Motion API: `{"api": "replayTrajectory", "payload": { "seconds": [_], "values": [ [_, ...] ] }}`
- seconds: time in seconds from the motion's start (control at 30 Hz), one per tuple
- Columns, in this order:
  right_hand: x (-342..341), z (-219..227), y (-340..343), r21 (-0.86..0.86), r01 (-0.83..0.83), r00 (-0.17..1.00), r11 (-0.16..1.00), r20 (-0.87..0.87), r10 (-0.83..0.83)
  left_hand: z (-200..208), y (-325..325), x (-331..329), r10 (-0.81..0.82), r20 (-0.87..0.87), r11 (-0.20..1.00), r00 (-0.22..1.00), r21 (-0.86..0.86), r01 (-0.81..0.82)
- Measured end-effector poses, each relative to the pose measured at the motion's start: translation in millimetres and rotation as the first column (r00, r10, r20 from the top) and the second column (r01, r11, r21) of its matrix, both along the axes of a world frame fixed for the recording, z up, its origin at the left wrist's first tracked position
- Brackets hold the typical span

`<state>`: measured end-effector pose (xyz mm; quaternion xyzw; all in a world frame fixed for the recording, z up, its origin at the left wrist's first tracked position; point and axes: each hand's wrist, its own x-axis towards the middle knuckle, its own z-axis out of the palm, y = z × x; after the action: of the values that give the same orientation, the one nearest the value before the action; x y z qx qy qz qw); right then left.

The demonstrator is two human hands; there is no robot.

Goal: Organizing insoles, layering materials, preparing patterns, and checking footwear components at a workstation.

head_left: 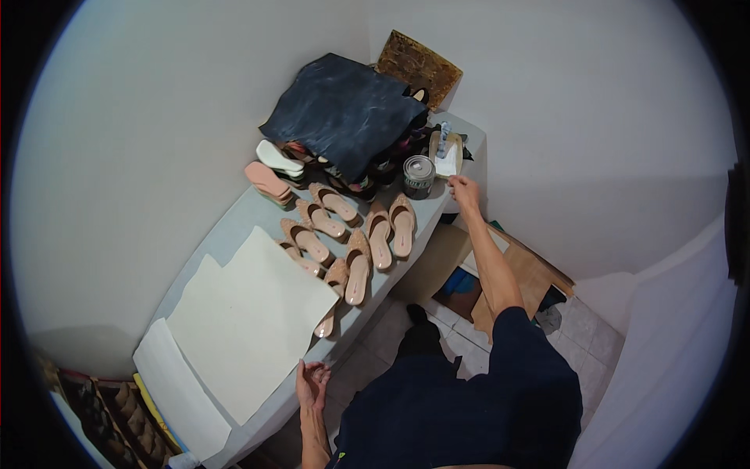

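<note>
At the far right end of the table, my right hand is closed on the near edge of a shallow, light-coloured tray. White material and a bluish-grey crumpled piece lie in that tray. A metal can with a round lid stands just left of it. My left hand hangs by the table's front edge, fingers loosely curled and apart, with nothing in it. Nearest to it is a large cream sheet. Several beige pointed mules stand beside the sheet, some partly covered by it.
Behind the mules, a dark sheet covers a pile of shoes. Pink soles and white soles lie at its left. A brown board leans on the wall. Boards and cardboard stand on the floor at right.
</note>
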<state>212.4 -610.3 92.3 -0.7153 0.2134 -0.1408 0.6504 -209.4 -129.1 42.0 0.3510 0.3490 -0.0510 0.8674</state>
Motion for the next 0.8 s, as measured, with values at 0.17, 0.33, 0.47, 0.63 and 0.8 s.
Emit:
{"api": "replayTrajectory", "payload": {
  "seconds": [0.17,0.33,0.47,0.63,0.8],
  "values": [
    [129.3,-14.3,-41.0,0.058,0.077,0.99,0.995,-0.119,-0.07,42.7,-99.5,127.6,-0.044,0.0,0.998,0.999,0.035,0.044],
    [218.2,-54.9,-80.1,-0.079,0.121,0.979,0.99,-0.155,-0.132,72.1,-187.7,230.6,-0.227,0.0,0.972,0.974,0.061,0.227],
    [249.0,-76.7,-76.8,-0.182,0.061,0.965,0.981,-0.24,-0.105,84.4,-228.0,275.2,-0.271,0.021,0.959,0.962,0.092,0.268],
    [256.5,-94.2,-99.4,-0.25,0.073,0.967,0.966,-0.218,-0.129,83.7,-268.0,311.8,-0.348,0.011,0.935,0.937,0.072,0.347],
    [227.9,-47.1,-78.2,-0.119,-0.02,0.998,0.993,-0.063,0.012,77.4,-284.4,338.2,-0.404,0.007,0.912,0.915,0.08,0.402]
  ]
}}
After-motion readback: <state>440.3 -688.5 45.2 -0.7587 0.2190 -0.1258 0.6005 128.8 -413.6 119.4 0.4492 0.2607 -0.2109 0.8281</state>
